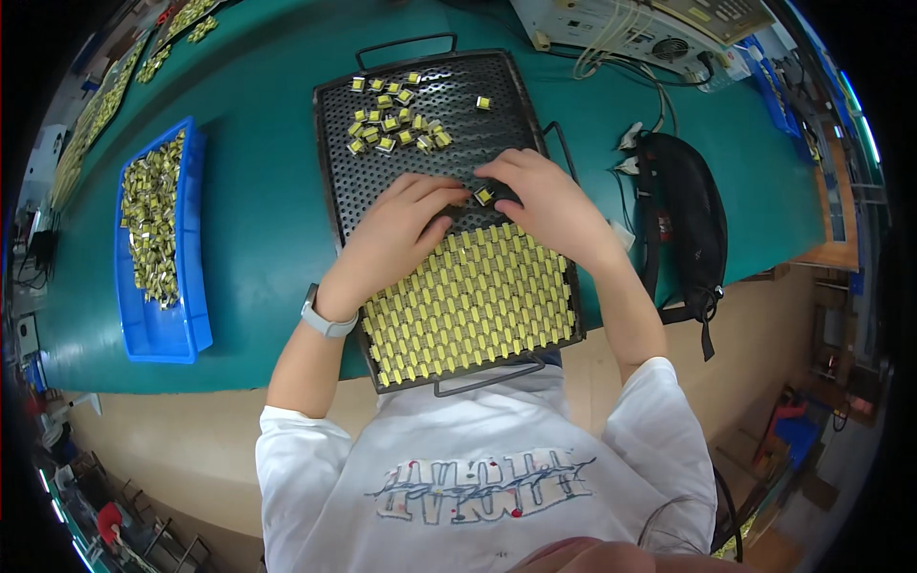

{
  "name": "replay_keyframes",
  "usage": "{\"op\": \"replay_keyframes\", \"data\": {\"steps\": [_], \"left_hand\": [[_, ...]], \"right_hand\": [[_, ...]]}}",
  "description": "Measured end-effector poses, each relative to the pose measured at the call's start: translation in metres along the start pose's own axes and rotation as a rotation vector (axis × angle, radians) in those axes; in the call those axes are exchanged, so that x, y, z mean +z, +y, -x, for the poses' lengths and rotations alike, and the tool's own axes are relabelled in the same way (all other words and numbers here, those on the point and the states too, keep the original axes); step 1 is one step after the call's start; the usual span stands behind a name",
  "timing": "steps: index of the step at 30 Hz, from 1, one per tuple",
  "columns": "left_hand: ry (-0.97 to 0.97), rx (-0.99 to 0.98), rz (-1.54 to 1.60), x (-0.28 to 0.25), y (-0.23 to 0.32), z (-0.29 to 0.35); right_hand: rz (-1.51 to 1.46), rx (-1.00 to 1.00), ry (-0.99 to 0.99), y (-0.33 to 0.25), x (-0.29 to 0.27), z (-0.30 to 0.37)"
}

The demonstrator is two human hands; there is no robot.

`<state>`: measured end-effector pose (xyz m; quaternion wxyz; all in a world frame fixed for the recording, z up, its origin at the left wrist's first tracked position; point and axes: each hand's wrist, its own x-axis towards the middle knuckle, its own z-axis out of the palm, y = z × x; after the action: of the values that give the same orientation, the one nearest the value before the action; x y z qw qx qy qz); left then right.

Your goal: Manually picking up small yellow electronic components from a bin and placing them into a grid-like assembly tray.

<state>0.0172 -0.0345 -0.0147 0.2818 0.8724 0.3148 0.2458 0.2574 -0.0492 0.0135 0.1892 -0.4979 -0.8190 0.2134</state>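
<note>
placement appears underway: left hand [409,212] and right hand [537,196] spread around component [484,196], contact unclear; next, align it with packed rows [473,306].

The desk [263,248] is green, with 1 blue bin [194,267] near its left edge. 1 black perforated tray [506,134] reaches its front edge, the near handle [492,381] jutting past. Right of it I see 1 black bag [695,210], strap [706,339] dangling over that edge. Pale equipment [626,43] stands by the far edge, rightward.
</note>
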Motion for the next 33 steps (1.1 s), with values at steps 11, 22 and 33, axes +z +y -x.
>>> {"op": "replay_keyframes", "data": {"steps": [11,22,33], "left_hand": [[0.124,-0.055,0.072,-0.005,0.008,-0.003],[0.209,-0.113,0.359,-0.008,0.02,-0.001],[0.208,-0.135,0.548,-0.006,0.017,0.0]], "right_hand": [[-0.262,0.164,-0.074,0.003,0.009,-0.008],[-0.885,0.1,0.002,-0.014,0.013,0.004],[-0.863,0.016,0.007,-0.011,0.016,0.006]]}}
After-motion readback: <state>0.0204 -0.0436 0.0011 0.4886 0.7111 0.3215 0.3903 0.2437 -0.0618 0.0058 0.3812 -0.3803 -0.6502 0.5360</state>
